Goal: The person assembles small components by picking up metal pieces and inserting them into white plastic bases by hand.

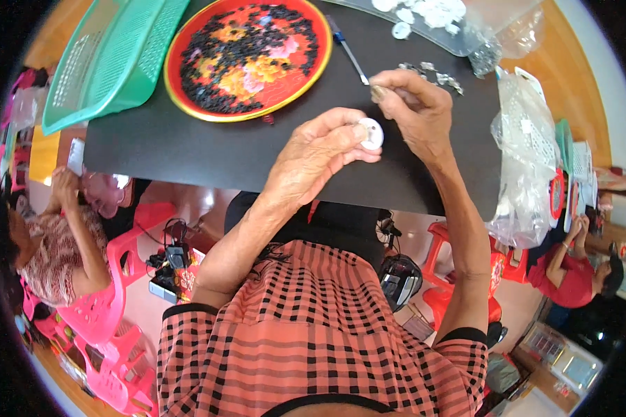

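My left hand (318,154) is closed on a small white round plastic disc (372,134), gripped between thumb and fingers, with small dark marks on its face. Just to the right of it and a little higher, my right hand (415,108) has thumb and forefinger pressed together; what they hold, if anything, is too small to make out. A thin tool with a blue handle (337,31), a pen or small screwdriver, lies with its pale end near my right fingertips. Small silvery metal pieces (452,82) lie in a loose pile beyond that hand.
A red, flower-patterned round tray (325,52) with many small black parts lies on the dark table (209,149). At far left is a green plastic basket (99,90). White discs (438,10) sit at the back right near clear plastic bags (525,160). Other people sit on both sides.
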A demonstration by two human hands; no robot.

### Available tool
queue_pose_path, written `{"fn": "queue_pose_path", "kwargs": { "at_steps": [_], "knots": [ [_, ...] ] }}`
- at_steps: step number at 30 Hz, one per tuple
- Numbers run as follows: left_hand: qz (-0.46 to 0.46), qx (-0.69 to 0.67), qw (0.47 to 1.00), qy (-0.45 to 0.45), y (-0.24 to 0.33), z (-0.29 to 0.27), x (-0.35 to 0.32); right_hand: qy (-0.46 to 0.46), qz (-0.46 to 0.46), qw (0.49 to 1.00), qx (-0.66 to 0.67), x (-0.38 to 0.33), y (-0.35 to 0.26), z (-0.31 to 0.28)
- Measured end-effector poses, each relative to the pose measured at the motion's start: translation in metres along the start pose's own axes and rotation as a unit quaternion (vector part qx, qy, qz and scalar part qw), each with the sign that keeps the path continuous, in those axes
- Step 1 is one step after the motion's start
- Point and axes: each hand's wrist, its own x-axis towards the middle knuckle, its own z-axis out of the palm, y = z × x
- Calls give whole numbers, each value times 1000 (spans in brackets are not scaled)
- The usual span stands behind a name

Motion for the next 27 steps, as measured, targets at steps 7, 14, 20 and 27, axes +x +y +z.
{"fn": "queue_pose_path", "kwargs": {
  "at_steps": [7, 14, 20, 27],
  "knots": [
    [3, 0, 1000, -8, 0, -1, -2, 44, 4, 992, -122, 15, -2, -55],
    [-5, 49, 999, -10, 1, 1, -1, 6, -91, 926, -367, 20, 24, -95],
    [-3, 65, 998, 4, 1, 4, -1, -84, -241, 883, -394, 28, 37, -86],
    [2, 64, 998, 0, 1, 2, -2, -75, -128, 921, -361, 30, 18, -82]
  ]
}}
